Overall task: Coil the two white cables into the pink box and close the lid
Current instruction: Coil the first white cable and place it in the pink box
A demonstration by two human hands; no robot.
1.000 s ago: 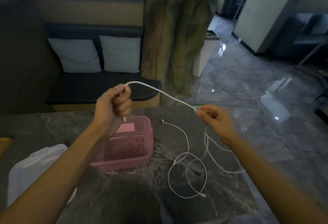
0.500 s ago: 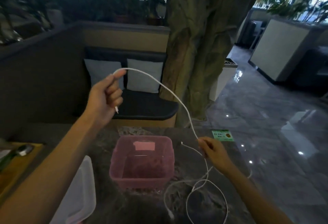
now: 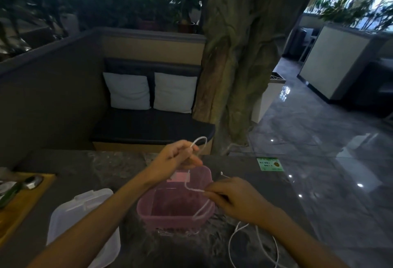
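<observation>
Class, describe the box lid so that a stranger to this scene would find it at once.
Start at the dark marbled table and find the pink box below the hands. The lid lies flat on the table to the box's left. It alone is translucent white, rectangular, with rounded corners.
</observation>
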